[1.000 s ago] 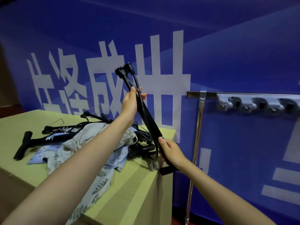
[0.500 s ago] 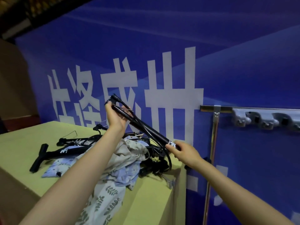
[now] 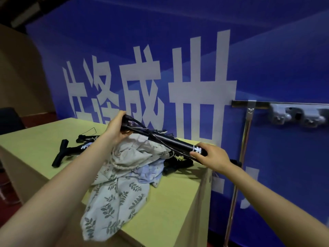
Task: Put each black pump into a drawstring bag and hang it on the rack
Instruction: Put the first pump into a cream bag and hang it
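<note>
The black pump (image 3: 170,141) held between the two hands has a smooth tube with a dull satin sheen, and the thin hose along it looks like matt rubber. Just below the left hand's grip lies soft, creased cloth: a plain beige drawstring bag (image 3: 140,155) with a rough cord, and a pale leaf-printed one (image 3: 114,202), both on a matt yellow-green worktop (image 3: 169,211). Beyond the right hand's grip, the rack (image 3: 247,125) shows polished, glossy metal with grey plastic-looking holders (image 3: 299,115).

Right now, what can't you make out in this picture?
Head view only:
- Held pump: its far end is covered by the left hand, part of its barrel by the right hand.
- Rack: cut off by the right edge.
- Pumps behind the drawstring bags: partly hidden, count unclear.
</note>
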A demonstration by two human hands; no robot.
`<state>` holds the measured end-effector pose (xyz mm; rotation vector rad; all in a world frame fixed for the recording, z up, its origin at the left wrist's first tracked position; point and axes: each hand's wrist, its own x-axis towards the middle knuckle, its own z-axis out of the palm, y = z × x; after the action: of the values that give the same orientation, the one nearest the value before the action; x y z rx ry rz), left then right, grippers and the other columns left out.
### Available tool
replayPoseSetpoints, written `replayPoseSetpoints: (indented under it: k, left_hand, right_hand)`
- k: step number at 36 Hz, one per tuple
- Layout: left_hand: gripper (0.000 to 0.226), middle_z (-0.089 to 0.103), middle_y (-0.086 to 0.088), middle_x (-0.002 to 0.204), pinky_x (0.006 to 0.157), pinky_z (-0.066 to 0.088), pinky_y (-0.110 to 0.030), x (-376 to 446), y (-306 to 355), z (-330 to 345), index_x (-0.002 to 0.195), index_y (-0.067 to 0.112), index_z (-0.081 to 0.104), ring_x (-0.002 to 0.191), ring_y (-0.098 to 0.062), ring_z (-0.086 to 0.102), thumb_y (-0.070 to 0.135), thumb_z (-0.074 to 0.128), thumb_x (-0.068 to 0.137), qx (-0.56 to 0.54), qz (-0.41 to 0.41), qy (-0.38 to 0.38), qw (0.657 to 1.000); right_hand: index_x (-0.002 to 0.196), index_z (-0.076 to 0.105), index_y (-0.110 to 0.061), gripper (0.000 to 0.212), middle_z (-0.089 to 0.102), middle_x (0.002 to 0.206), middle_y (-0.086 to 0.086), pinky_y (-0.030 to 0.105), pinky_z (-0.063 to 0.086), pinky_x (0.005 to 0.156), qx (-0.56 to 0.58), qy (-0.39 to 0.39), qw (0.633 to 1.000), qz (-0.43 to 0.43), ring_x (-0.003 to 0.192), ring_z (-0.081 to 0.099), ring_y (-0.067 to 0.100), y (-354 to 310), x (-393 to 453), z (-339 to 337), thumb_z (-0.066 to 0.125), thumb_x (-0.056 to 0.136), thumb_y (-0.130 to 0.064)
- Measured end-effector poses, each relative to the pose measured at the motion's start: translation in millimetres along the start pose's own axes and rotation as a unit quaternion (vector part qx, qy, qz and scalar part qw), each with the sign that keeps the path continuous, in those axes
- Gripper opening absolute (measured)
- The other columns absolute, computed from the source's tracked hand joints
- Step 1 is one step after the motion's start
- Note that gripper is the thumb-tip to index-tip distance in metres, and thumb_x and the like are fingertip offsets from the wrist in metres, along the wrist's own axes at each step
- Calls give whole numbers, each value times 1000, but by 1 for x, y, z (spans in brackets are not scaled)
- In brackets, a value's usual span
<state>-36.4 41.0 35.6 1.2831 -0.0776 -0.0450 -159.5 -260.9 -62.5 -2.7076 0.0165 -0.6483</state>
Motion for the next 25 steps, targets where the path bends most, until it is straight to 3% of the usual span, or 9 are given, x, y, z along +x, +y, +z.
replayPoseSetpoints:
  k: [4,8,13,19,22,25]
  left_hand:
    - [19,55,-2,65,64,49,-31,-2,-7,-5,78,15,50,64,-15,55,27,52,92,-61,33,35,997]
    - [16,58,0,62,62,50,-28,-7,-12,-2,77,14,53,59,-15,56,23,56,90,-124,63,47,989]
    - [24,63,1,74,84,49,-34,-10,-21,4,83,19,59,79,-17,61,42,64,88,-59,81,42,994]
    - [35,67,-1,79,81,46,-37,-18,-32,13,74,20,63,85,-20,63,48,54,92,18,65,25,997]
    - [36,68,-2,82,89,48,-42,-22,-37,18,73,20,66,92,-24,65,51,57,89,20,57,23,998]
    - [37,71,0,75,87,51,-38,-27,-42,22,74,19,67,80,-20,68,50,57,90,18,54,3,998]
  right_hand:
    - [115,57,-29,36,63,92,-8,23,34,56,8,-43,999,-19,79,54,9,-7,-2,0,40,98,-55]
    - [103,55,-34,25,65,88,-4,34,42,66,70,-86,994,-18,81,58,16,-12,-2,-1,37,100,-51]
    - [110,60,-30,33,65,86,-4,42,49,73,104,-89,990,-20,80,59,15,-19,-3,-2,37,100,-51]
    - [114,59,-31,36,65,86,-7,38,49,71,93,-80,992,-15,81,60,13,-23,-2,-2,36,99,-53]
    - [115,59,-31,35,65,88,-8,38,50,73,101,-81,991,-17,82,60,12,-27,-1,-1,37,99,-53]
    - [112,60,-31,32,63,86,-9,41,50,74,127,-85,988,-15,80,59,13,-31,-2,0,38,99,-52]
